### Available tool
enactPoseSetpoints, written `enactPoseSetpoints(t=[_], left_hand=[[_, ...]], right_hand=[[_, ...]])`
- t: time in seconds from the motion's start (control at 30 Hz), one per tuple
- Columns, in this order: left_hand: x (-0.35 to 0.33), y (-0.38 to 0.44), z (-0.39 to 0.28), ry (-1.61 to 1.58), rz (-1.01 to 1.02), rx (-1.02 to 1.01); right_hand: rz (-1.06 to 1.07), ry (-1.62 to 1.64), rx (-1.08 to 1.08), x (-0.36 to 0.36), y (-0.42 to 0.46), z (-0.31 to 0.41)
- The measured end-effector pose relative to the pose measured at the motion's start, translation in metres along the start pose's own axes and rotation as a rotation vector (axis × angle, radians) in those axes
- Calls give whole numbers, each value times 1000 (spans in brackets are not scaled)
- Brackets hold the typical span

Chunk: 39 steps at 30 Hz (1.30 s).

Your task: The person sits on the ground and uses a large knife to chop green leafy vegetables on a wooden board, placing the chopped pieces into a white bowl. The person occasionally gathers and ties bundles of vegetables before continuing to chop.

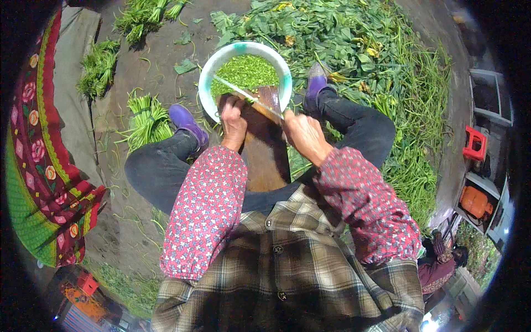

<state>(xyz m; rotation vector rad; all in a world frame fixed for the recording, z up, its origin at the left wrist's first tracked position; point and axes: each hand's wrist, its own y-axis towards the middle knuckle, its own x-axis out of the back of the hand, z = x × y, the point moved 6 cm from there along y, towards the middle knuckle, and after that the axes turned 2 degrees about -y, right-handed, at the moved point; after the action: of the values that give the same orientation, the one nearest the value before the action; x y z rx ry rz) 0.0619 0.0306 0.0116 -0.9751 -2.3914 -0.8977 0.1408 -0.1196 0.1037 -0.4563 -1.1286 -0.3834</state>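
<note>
My right hand [306, 133] grips the handle end of a long, thin-bladed knife [240, 92]. The blade slants up and leftward over a pale basin [287, 79] with green patches on its rim. Finely chopped greens [249, 70] fill much of that basin. A wooden board [265, 162] runs from my lap to the basin, its far end resting over the near rim. On the board's left side my left hand [233, 126] has its fingers curled close to the blade; whatever lies under them is hidden. Small green bits show beside the blade.
A tied bundle of green stems [147, 118] lies by my left boot [184, 120]. More bundles [99, 68] lie farther left. Leafy vines [344, 37] are heaped ahead and right, around my right boot [317, 81]. A red stool [475, 143] and another person [439, 269] are at right.
</note>
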Motion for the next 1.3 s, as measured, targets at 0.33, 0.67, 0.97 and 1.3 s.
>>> enactPoseSetpoints(t=[0.33,0.67,0.97,1.3], left_hand=[[-2,-5,-11,127,96,-100],[-6,-29,22,96,39,-101],[-1,-5,-6,6,36,-35],[-7,-26,26,229,222,5]], right_hand=[[-58,113,-58,-40,29,-3],[57,-15,-49,-21,-7,12],[-113,115,-27,-29,23,-2],[-143,83,-31,-54,19,18]])
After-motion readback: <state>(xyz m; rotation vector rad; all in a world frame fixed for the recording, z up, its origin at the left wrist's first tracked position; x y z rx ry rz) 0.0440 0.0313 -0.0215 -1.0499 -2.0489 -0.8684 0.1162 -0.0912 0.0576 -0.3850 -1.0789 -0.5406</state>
